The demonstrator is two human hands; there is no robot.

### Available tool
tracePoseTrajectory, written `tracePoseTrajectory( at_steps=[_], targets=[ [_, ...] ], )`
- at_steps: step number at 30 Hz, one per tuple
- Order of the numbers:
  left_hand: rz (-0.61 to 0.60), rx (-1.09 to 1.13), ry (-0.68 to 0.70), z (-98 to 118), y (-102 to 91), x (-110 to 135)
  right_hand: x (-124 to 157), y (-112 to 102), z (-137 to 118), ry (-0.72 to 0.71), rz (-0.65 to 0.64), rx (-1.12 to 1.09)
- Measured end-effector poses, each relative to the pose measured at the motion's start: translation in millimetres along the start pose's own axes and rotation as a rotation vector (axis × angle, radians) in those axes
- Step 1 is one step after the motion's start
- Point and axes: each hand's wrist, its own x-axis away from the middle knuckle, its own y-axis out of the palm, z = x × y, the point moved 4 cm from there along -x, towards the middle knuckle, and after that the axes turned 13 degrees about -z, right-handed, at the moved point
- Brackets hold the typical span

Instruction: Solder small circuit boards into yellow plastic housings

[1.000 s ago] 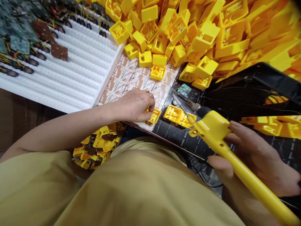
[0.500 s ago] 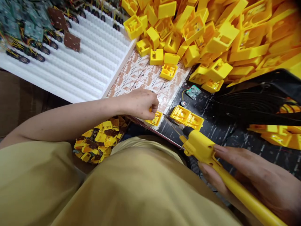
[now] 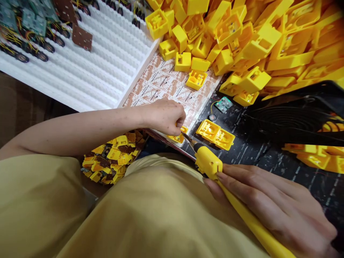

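Observation:
My right hand [image 3: 268,200] is wrapped round a yellow soldering iron [image 3: 208,161] with a black collar and a thin metal tip. The tip reaches into a small yellow plastic case [image 3: 178,137] at the table's front edge. My left hand [image 3: 168,116] is closed at that case, gripping its far side; the fingertips and part of the case are hidden beneath it. Just right of them lies an opened pair of yellow case halves [image 3: 215,134]. Behind these, a small green circuit board [image 3: 224,104] is wired to a round part [image 3: 212,117].
Many yellow cases [image 3: 225,32] are heaped at the back right. A ridged white foam tray [image 3: 107,71] at the left bears circuit boards [image 3: 33,21] with wires. A black fan-like housing [image 3: 292,111] stands right. Below my left arm sits a pile of yellow and brown pieces [image 3: 114,157].
The soldering iron has moved left and its tip now meets the small case under my left hand. My left hand has stayed nearly in place. The view has shifted slightly.

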Motion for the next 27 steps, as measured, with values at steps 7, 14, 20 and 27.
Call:
tracePoseTrajectory(
  at_steps=[7,14,20,27],
  targets=[
    [0.008,-0.031,-0.011,5,0.0,1,-4,-9,-11,-0.179,-0.018,0.136],
    [0.002,-0.048,-0.029,7,0.0,0,-4,-7,-9,-0.161,-0.031,0.156],
    [0.027,-0.058,-0.024,9,2.8,0,-9,-10,-14,-0.182,-0.034,0.184],
    [0.035,-0.079,-0.023,10,3.4,0,-4,-21,-11,-0.05,-0.097,0.1]
  ],
)
